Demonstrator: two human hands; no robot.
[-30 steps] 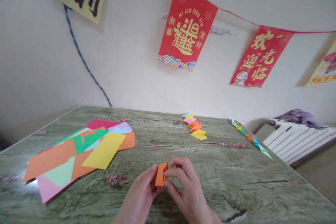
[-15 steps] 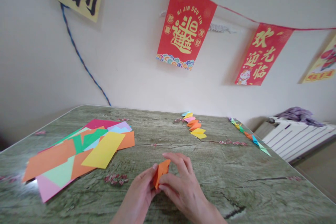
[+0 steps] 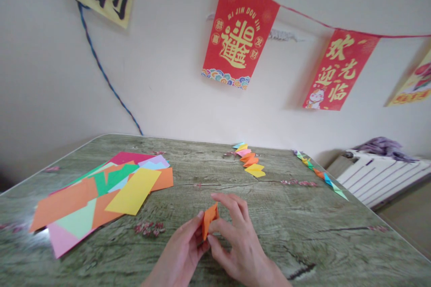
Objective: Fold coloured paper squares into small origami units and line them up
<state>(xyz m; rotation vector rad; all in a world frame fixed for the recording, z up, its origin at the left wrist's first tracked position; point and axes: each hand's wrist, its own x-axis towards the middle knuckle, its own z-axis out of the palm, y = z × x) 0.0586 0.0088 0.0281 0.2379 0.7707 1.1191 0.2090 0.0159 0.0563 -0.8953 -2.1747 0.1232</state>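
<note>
A small folded piece of orange paper (image 3: 209, 219) is held just above the table near its front middle. My left hand (image 3: 182, 255) pinches its lower left side with thumb and fingers closed on it. From the right, my right hand (image 3: 235, 242) grips the same piece, its fingers curled round the top and the thumb pressed against the fold. Both hands touch each other around the paper.
Loose coloured paper sheets (image 3: 101, 193) lie spread at the left of the wood-patterned table (image 3: 303, 233). A row of folded paper pieces (image 3: 251, 161) sits at the far middle, another string of them (image 3: 319, 175) along the right edge. A white radiator (image 3: 384, 177) stands beyond.
The orange piece has been turned and pressed flatter between the fingers. My right hand's fingers moved over its top. The hands have stayed in about the same place.
</note>
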